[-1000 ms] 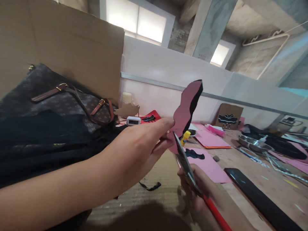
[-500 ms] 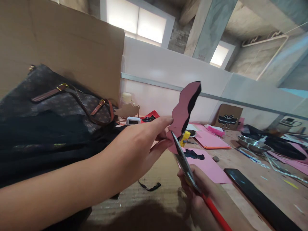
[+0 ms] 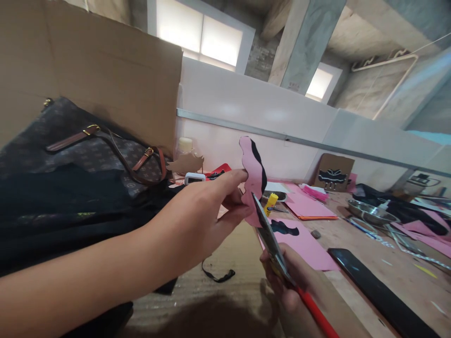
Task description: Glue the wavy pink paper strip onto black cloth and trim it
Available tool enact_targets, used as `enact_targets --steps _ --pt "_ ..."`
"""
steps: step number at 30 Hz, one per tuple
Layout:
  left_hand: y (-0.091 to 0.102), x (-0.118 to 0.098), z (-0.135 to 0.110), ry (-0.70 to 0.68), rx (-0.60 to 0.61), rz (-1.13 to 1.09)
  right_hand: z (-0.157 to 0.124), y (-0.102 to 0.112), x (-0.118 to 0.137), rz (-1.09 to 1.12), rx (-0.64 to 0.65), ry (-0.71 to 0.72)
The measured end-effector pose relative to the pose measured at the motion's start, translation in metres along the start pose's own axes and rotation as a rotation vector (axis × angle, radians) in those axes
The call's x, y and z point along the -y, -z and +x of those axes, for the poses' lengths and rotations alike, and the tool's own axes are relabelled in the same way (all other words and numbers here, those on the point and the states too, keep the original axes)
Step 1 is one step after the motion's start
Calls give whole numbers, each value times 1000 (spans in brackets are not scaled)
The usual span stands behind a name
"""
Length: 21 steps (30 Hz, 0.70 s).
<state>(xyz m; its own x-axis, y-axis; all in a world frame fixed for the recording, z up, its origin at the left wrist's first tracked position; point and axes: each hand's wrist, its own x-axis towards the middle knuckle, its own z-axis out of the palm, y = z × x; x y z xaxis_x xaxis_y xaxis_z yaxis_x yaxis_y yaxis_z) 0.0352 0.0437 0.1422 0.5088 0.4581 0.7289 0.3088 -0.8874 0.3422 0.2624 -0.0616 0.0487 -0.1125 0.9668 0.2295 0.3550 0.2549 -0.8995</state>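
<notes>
My left hand [image 3: 200, 220] pinches a wavy pink paper cut-out [image 3: 252, 176] with a black edge and holds it upright over the table. My right hand [image 3: 289, 277] is closed on red-handled scissors [image 3: 271, 241]. Their blades point up and meet the lower edge of the cut-out. Just behind the blades, a pink sheet [image 3: 303, 241] bearing a black shape lies flat on the wooden table [image 3: 387, 267].
A brown patterned handbag [image 3: 70, 150] and dark cloth lie at the left before a cardboard sheet [image 3: 105, 75]. A black phone [image 3: 373, 286] lies at the right. Further back are a yellow glue stick [image 3: 270, 203], pink papers [image 3: 306, 204], a metal bowl [image 3: 369, 211] and a black scrap [image 3: 216, 276].
My left hand has turned the cut-out, so it now looks narrower and its top sits lower and further left. The scissors stay at its lower edge.
</notes>
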Motion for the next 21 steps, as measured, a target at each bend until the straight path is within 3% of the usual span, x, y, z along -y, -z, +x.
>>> enact_targets --steps 3,8,21 --pt "0 0 1 30 16 -23 -3 -3 -5 10 -24 2" --pt "0 1 2 78 49 -106 -6 -15 -15 36 -259 64" --pt "0 3 2 144 91 -284 8 -3 -8 25 -213 40"
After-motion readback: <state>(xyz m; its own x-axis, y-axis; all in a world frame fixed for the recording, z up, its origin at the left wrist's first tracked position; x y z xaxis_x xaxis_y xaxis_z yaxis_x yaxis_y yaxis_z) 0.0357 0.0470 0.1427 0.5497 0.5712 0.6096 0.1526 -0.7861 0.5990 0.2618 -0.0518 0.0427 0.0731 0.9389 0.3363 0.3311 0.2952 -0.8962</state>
